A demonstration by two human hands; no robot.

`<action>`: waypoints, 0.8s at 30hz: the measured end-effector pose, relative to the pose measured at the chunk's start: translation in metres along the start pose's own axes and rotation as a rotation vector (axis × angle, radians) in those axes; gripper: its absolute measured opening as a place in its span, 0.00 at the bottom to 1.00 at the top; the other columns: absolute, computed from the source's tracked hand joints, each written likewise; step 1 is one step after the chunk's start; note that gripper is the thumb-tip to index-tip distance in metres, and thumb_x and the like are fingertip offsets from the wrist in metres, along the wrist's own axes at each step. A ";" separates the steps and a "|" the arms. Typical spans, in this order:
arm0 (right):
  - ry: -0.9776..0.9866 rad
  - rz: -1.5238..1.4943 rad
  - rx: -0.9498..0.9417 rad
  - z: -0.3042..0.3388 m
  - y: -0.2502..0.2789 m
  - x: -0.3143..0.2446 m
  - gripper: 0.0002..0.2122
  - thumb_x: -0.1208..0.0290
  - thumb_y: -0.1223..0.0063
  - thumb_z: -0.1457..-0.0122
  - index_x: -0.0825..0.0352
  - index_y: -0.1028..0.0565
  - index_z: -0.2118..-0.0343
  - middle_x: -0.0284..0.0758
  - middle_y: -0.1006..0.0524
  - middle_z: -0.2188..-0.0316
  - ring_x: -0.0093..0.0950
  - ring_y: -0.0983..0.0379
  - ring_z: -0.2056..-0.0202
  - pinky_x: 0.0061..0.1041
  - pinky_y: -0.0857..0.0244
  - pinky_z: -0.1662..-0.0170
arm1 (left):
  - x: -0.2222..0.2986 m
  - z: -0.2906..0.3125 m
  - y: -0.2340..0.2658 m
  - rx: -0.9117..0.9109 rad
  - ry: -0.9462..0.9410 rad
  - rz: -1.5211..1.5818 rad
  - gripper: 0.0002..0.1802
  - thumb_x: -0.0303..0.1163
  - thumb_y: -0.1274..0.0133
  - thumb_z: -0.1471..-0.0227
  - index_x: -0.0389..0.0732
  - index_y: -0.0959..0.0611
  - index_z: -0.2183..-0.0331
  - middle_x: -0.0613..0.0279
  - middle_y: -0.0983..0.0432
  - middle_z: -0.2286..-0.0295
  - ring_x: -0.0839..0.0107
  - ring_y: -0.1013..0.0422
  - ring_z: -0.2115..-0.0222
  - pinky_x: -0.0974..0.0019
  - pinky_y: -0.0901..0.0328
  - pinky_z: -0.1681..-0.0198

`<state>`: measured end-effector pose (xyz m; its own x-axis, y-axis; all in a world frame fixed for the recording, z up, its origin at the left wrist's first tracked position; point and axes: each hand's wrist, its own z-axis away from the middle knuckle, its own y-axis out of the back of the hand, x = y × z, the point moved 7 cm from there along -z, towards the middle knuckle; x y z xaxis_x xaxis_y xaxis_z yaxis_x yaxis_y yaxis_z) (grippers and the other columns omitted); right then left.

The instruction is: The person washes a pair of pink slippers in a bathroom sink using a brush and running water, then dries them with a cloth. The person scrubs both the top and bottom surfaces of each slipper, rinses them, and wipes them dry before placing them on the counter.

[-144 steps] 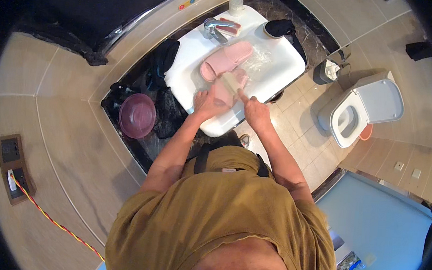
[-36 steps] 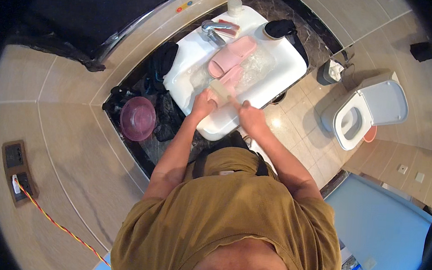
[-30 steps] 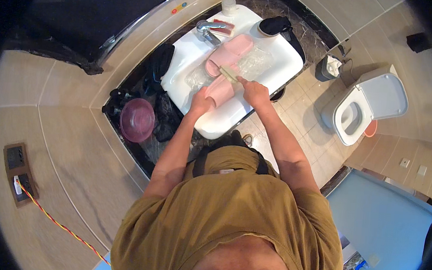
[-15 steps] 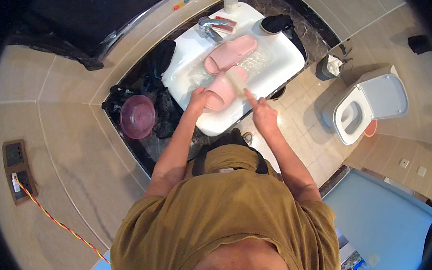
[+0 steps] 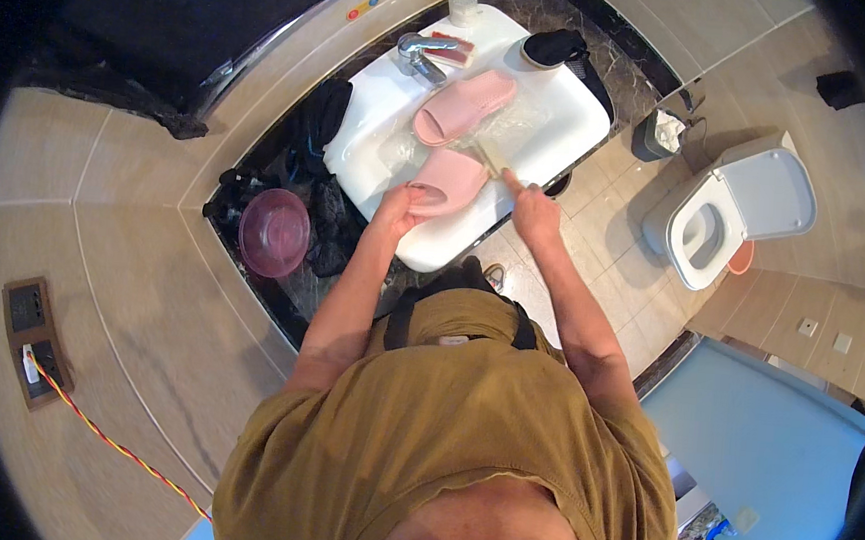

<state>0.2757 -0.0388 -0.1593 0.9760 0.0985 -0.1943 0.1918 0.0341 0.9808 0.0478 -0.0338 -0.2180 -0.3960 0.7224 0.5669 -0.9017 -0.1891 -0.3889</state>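
Observation:
My left hand (image 5: 394, 210) is closed on the near end of a pink slide slipper (image 5: 449, 183), which it holds tilted over the near part of a white washbasin (image 5: 574, 141). In my right hand (image 5: 536, 217) is a pale scrubbing brush (image 5: 490, 159), gripped by its handle, with its head at the far right edge of that slipper. Whether the bristles touch it I cannot tell. A second pink slipper (image 5: 464, 107) lies farther back in the basin, in shallow water, below the chrome faucet (image 5: 422, 57).
A red-and-white brush (image 5: 450, 51) and a clear cup (image 5: 462, 8) stand behind the basin. A dark shoe (image 5: 555, 48) rests on its far right rim. Left are a pink plastic bowl (image 5: 275, 233) and dark cloths; right, a bin (image 5: 659, 135) and toilet (image 5: 701, 234).
The near slipper has been tilted and turned, and its far end has come closer to me. My right hand and the brush have shifted slightly right.

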 end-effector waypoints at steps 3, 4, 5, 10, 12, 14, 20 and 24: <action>0.025 -0.105 -0.002 -0.015 -0.005 0.009 0.26 0.78 0.58 0.46 0.48 0.35 0.44 0.42 0.26 0.76 0.39 0.27 0.78 0.37 0.30 0.73 | -0.002 -0.006 0.011 -0.007 0.024 0.240 0.16 0.23 0.58 0.47 0.32 0.33 0.54 0.42 0.35 0.54 0.48 0.32 0.54 0.50 0.30 0.53; 0.043 -0.138 0.013 -0.009 0.001 0.001 0.27 0.79 0.58 0.48 0.49 0.35 0.44 0.43 0.27 0.76 0.39 0.27 0.77 0.37 0.30 0.74 | -0.001 -0.003 0.010 -0.017 0.019 0.314 0.16 0.23 0.58 0.46 0.31 0.33 0.55 0.42 0.34 0.55 0.47 0.33 0.54 0.50 0.30 0.53; 0.068 -0.170 0.032 0.000 0.017 -0.014 0.28 0.81 0.58 0.50 0.50 0.35 0.44 0.43 0.27 0.76 0.40 0.26 0.77 0.36 0.30 0.74 | 0.003 -0.002 0.011 -0.028 0.006 0.391 0.15 0.23 0.58 0.46 0.31 0.32 0.56 0.41 0.34 0.55 0.46 0.33 0.54 0.50 0.30 0.53; 0.257 -0.280 0.047 0.052 0.042 -0.069 0.30 0.81 0.54 0.52 0.49 0.35 0.43 0.41 0.29 0.78 0.38 0.28 0.80 0.35 0.32 0.78 | -0.003 -0.006 0.027 -0.008 0.002 0.498 0.15 0.22 0.58 0.46 0.28 0.32 0.56 0.41 0.32 0.57 0.46 0.33 0.53 0.50 0.31 0.51; 0.217 -0.260 0.006 0.052 0.035 -0.067 0.34 0.83 0.55 0.56 0.49 0.37 0.42 0.43 0.30 0.77 0.41 0.26 0.78 0.38 0.30 0.76 | -0.005 -0.004 0.031 -0.002 0.016 0.475 0.15 0.23 0.57 0.47 0.28 0.31 0.56 0.41 0.32 0.57 0.47 0.32 0.54 0.50 0.31 0.51; 0.079 -0.163 -0.044 0.025 0.014 -0.038 0.29 0.80 0.58 0.51 0.49 0.35 0.43 0.45 0.27 0.75 0.42 0.25 0.75 0.38 0.29 0.72 | -0.006 0.000 0.030 -0.029 0.052 0.428 0.17 0.23 0.56 0.48 0.29 0.31 0.55 0.42 0.32 0.56 0.49 0.30 0.56 0.50 0.32 0.52; 0.005 -0.182 -0.099 -0.017 0.006 0.006 0.24 0.75 0.60 0.44 0.48 0.34 0.44 0.47 0.24 0.71 0.43 0.25 0.70 0.39 0.31 0.66 | 0.023 0.006 0.030 -0.190 -0.038 0.004 0.23 0.24 0.52 0.51 0.30 0.33 0.52 0.47 0.31 0.55 0.57 0.29 0.57 0.55 0.32 0.52; 0.064 -0.316 -0.195 -0.004 0.023 -0.009 0.20 0.71 0.58 0.41 0.49 0.33 0.45 0.48 0.24 0.73 0.45 0.26 0.69 0.41 0.32 0.66 | 0.057 0.012 0.031 -0.175 -0.124 -0.079 0.30 0.22 0.50 0.53 0.33 0.36 0.47 0.50 0.31 0.54 0.59 0.29 0.56 0.56 0.31 0.55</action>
<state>0.2707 -0.0351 -0.1345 0.8620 0.1147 -0.4938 0.4535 0.2609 0.8522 -0.0042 -0.0064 -0.1892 -0.3539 0.6409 0.6812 -0.8909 -0.0092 -0.4542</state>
